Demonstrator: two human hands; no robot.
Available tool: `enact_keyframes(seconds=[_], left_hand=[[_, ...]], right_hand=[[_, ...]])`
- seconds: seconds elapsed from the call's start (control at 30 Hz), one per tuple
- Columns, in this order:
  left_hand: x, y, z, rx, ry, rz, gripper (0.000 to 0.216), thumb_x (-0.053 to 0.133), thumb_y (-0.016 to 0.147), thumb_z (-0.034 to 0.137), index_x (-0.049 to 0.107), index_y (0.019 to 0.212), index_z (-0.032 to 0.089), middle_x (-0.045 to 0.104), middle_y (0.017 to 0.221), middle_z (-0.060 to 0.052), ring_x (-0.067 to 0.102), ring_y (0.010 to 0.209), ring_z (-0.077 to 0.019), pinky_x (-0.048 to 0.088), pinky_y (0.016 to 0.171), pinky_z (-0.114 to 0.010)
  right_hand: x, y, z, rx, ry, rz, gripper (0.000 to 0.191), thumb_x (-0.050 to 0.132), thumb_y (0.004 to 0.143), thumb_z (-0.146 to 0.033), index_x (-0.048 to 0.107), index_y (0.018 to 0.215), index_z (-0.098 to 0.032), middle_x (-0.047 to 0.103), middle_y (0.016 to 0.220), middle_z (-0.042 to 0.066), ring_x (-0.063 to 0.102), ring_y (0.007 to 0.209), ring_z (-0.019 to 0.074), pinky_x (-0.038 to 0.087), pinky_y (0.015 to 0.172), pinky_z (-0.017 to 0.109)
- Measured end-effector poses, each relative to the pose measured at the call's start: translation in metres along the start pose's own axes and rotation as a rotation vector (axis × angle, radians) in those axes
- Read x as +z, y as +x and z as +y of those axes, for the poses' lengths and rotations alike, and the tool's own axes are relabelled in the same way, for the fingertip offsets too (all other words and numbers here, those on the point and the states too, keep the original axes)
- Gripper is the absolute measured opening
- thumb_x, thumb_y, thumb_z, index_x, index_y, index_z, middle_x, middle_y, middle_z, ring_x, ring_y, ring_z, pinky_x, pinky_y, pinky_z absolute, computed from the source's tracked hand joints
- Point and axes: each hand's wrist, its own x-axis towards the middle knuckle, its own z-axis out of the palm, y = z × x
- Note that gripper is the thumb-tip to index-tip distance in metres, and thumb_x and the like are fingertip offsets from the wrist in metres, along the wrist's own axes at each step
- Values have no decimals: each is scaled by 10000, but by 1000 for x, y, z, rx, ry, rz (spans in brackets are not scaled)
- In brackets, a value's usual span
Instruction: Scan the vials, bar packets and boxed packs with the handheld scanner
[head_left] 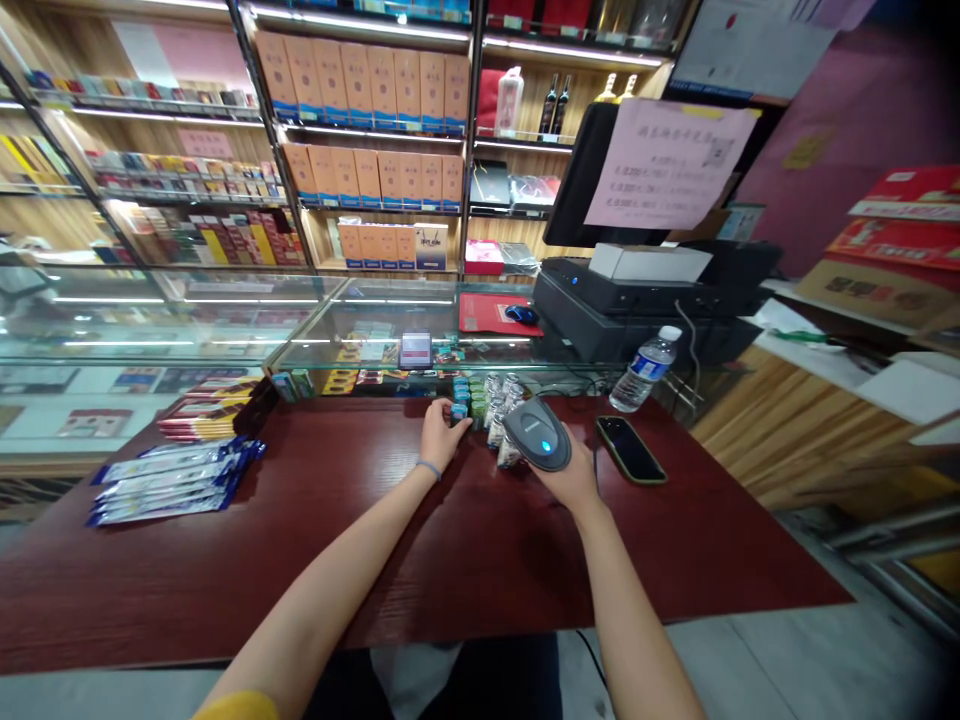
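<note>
My right hand [576,480] grips a grey handheld barcode scanner [538,434] with a blue light, its head pointing at a cluster of small packets [501,402] on the dark red counter [465,550]. My left hand [440,432] reaches to the left side of that cluster, fingers closed on a small teal and green item [459,408] from a short row of similar ones. A thin band sits on my left wrist.
A black phone [631,449] lies right of the scanner, a water bottle [643,370] behind it. A register and monitor [637,290] stand at the back right. Blue packets [176,480] and stacked boxes [210,405] lie at left. Glass display cases [225,320] and shelves are behind.
</note>
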Motion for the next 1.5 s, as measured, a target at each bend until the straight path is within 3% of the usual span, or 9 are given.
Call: enact_keyframes(seconds=[0.2, 0.3, 0.5, 1.13, 1.3, 1.5], left_hand=[[-7, -4, -17, -52, -62, -78, 463, 818, 675, 130, 556, 1053, 190, 606, 1007, -41, 625, 934, -184, 526, 833, -321], [-11, -5, -22, -47, -80, -83, 396, 769, 699, 101, 561, 1024, 189, 622, 1022, -49, 644, 955, -184, 537, 861, -330], [-7, -1, -18, -41, -41, -101, 261, 714, 726, 90, 574, 921, 192, 642, 937, -28, 650, 885, -172, 532, 844, -316], [-1, 8, -18, -72, -2, -91, 275, 733, 706, 63, 566, 880, 196, 627, 871, -8, 637, 842, -166, 522, 839, -320], [-27, 12, -21, -75, -49, -78, 285, 764, 707, 110, 588, 914, 196, 656, 937, -33, 659, 883, -182, 544, 856, -343], [-108, 34, -38, -74, 15, 89, 269, 740, 770, 160, 597, 997, 188, 646, 934, -37, 667, 868, -176, 556, 899, -368]], right_hand=[[7, -6, 1, 19, 5, -3, 350, 738, 752, -342, 617, 1068, -256, 786, 865, 46, 781, 779, 263, 598, 670, 303], [9, -8, 2, 18, -16, 1, 382, 742, 750, -346, 613, 1098, -257, 780, 847, 43, 778, 778, 274, 600, 684, 320], [11, -10, 3, 26, -34, 9, 377, 731, 753, -357, 619, 1100, -261, 775, 821, 36, 774, 752, 273, 602, 683, 327], [13, -4, 5, 58, 0, 0, 338, 729, 758, -352, 634, 1064, -245, 786, 866, 54, 781, 807, 269, 619, 710, 331], [16, 8, -6, 44, -14, -1, 325, 740, 747, -376, 636, 1029, -251, 782, 830, 47, 780, 804, 280, 615, 700, 336], [34, 19, -26, -15, -30, -13, 440, 736, 731, -356, 644, 1143, -230, 790, 825, 52, 773, 755, 279, 593, 665, 328]])
